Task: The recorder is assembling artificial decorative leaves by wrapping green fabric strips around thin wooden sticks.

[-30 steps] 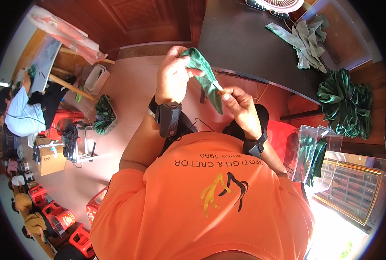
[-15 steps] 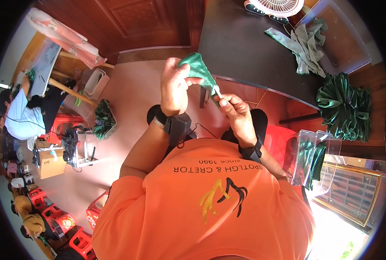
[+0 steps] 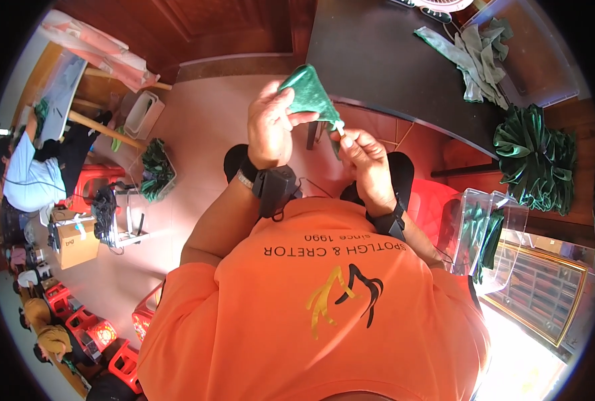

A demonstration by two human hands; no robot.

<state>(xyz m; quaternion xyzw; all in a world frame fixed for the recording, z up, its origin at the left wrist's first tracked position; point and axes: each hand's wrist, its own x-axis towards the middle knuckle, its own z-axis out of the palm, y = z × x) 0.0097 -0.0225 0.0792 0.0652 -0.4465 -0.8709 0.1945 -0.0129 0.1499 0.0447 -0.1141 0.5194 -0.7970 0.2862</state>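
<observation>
My left hand (image 3: 269,127) is closed on a green velvet cloth piece (image 3: 309,93), thumb on its face. The piece spreads into a triangle with a folded point at the top. It narrows toward a short pale, stick-like end (image 3: 339,127), whose kind I cannot make out. Around that end the thumb and fingers of my right hand (image 3: 366,157) are pinched, with a narrow bit of green hanging beside them. Both hands are held up in front of my body, left of the dark table's (image 3: 371,60) near edge.
Grey-green cloth strips (image 3: 468,63) lie on the table near a fan (image 3: 444,7). At right are a thick bundle of green velvet pieces (image 3: 534,160) and a clear plastic box (image 3: 471,227) with more. Another green-filled container (image 3: 157,170) stands left, near a person (image 3: 37,180) and red stools.
The velvet piece has been spread from a curled strip into a flatter, wider triangle. Both hands keep their hold, and the view has shifted slightly.
</observation>
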